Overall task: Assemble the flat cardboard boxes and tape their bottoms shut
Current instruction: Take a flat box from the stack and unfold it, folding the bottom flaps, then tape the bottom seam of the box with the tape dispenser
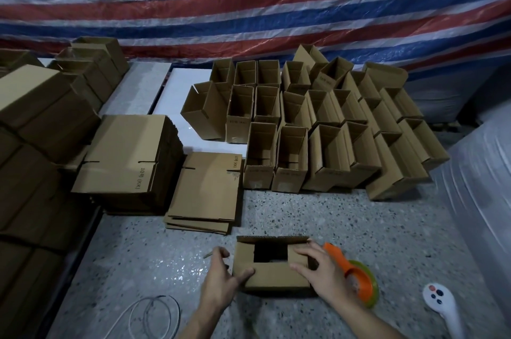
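Open floor [154, 264] left of box [272, 277]; tape dispenser [359, 280] right.

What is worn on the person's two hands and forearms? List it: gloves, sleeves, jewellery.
Nothing that shows. The left hand and the right hand are bare, without gloves. The left forearm and the right forearm are uncovered down to the frame's lower edge, so no sleeve comes into view. No watch, ring, bracelet or marking can be made out in this dim light.
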{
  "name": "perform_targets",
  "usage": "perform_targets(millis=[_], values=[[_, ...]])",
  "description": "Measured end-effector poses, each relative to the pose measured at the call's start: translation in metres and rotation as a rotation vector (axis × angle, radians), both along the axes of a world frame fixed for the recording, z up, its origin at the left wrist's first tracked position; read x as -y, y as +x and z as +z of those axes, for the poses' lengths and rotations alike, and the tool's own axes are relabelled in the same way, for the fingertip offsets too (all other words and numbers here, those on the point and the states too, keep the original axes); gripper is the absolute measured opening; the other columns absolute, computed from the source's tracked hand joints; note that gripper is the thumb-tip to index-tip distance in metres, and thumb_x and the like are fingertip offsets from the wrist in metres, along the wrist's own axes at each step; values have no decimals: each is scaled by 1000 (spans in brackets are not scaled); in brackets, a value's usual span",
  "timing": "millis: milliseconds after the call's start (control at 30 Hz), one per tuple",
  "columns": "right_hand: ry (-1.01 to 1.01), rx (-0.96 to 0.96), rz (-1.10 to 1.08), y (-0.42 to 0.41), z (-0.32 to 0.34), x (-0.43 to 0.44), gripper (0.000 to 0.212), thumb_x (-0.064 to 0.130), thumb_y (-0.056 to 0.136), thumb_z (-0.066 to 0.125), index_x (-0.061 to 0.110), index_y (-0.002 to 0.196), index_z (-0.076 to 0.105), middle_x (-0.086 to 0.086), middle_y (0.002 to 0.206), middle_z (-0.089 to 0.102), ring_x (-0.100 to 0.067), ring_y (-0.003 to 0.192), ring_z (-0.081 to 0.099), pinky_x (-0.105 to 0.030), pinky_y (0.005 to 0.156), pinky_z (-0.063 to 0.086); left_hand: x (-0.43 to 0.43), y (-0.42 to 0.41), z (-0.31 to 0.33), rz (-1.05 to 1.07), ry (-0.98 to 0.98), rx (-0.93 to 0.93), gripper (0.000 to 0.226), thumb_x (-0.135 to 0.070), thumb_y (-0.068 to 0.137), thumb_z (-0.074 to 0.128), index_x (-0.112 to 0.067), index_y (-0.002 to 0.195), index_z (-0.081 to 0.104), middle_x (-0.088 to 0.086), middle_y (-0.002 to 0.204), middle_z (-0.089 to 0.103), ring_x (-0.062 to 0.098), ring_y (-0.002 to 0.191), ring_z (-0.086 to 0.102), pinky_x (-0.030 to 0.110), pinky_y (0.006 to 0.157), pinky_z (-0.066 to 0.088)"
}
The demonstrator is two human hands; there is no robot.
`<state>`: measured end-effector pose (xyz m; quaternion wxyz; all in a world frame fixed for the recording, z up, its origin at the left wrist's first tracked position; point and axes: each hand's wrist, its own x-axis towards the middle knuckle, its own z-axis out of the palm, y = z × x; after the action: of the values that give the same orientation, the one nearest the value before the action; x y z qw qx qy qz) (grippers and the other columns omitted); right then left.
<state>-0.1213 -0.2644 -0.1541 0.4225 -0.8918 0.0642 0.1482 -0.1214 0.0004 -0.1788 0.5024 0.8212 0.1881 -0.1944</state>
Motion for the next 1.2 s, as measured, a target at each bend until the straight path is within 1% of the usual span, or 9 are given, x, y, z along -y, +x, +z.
perform_targets(millis=[100,200,267,367,533,733,867,1033,1200], values=[[-39,-39,46,-4,-2,1,42,45,90,70,39,131,62,2,158,35,-9,147,27,-18,113,21,-1,6,6,1,-25,-66,114,-47,59,93,-41,147,21,-10,126,43,26,113,58,48,90,55],[5,-42,105,-2,0,6,43,38,94,68,39,135,59,-3,162,30,-2,144,21,-23,117,29,6,8,16,2,-103,-107,133,-38,57,96,-50,152,3,-9,117,49,27,103,63,42,59,62],[7,-50,133,-2,1,9,42,36,96,65,42,137,56,-2,163,25,-3,145,20,-24,119,27,12,10,18,-28,-88,-70,135,-31,61,95,-51,152,-3,-10,120,54,25,100,65,43,60,62],[17,-45,162,-6,-1,7,42,36,100,59,48,139,51,0,165,17,-2,146,13,-20,118,20,15,12,26,-91,52,25,140,-35,62,95,-49,153,-10,1,149,44,28,129,52,48,99,51],[-26,-4,114,-8,-4,7,38,38,95,66,62,118,47,8,157,36,-8,146,30,-34,121,26,16,12,39,-350,266,199,114,-39,74,86,-63,148,2,-4,162,19,24,134,48,41,97,51],[-53,141,75,-5,-1,-4,112,18,84,79,60,150,-1,47,147,11,21,137,15,-7,113,15,19,11,42,-422,509,255,96,-57,81,73,-57,151,7,-9,167,10,22,134,50,38,91,56],[-234,241,165,-12,6,-2,83,31,90,72,59,150,22,28,154,27,6,142,25,-26,118,31,16,0,33,-478,635,315,97,-71,85,56,-61,146,-19,-12,167,11,18,137,44,35,88,55],[-317,383,164,-27,-3,-7,39,23,92,72,25,131,67,3,154,44,-22,141,43,-44,110,45,19,-19,17,-524,688,302,65,-72,95,28,-53,154,6,-12,168,2,13,142,34,32,93,51],[-304,397,87,-39,-16,-12,41,17,93,70,25,132,66,5,154,44,-25,136,50,-45,101,52,30,-30,7,-534,710,269,62,-60,101,10,-39,159,6,-13,158,-28,16,151,24,29,102,46]])
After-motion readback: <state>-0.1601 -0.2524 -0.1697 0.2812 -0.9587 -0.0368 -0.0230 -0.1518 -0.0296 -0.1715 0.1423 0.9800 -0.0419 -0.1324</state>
